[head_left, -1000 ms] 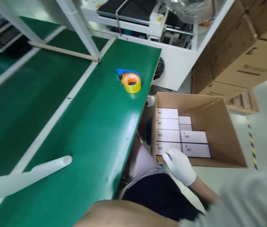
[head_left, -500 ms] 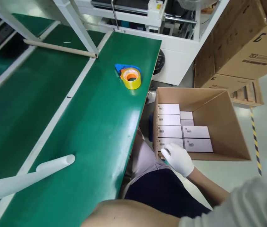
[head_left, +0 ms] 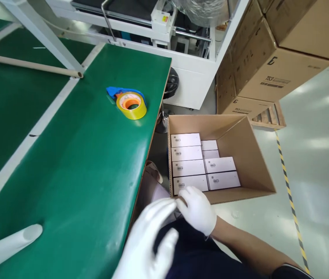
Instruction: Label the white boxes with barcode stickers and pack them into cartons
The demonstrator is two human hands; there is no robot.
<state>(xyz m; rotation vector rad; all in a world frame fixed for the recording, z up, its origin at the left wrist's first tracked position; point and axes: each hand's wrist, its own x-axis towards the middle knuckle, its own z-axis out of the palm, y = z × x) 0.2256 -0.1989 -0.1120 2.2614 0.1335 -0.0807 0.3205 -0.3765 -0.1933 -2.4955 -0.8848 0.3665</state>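
landmark: one open brown cardboard carton (head_left: 247, 155). eight white rectangular boxes (head_left: 192, 167) visible inside, long axes left-right, just beyond right hand (head_left: 198, 212). right hand nearer, at carton's near-left corner, fingers curled; grip cannot be told. left hand (head_left: 141, 240) nearer body, fingers wide, seemingly empty. one yellow tape roll (head_left: 135, 112) left of carton.

Small boxes (head_left: 189, 168) stand in two columns inside a carton (head_left: 246, 155), the left column along its left wall. A workbench (head_left: 94, 155) runs left of the carton, with a tape dispenser (head_left: 137, 112) on it, to the carton's rear left, and a roll (head_left: 10, 244) to its front left. Behind the carton rises a machine (head_left: 187, 85); stacked boxes (head_left: 281, 73) and a pallet (head_left: 279, 116) lie behind and to its right. Floor tape (head_left: 292, 205) passes right of the carton.
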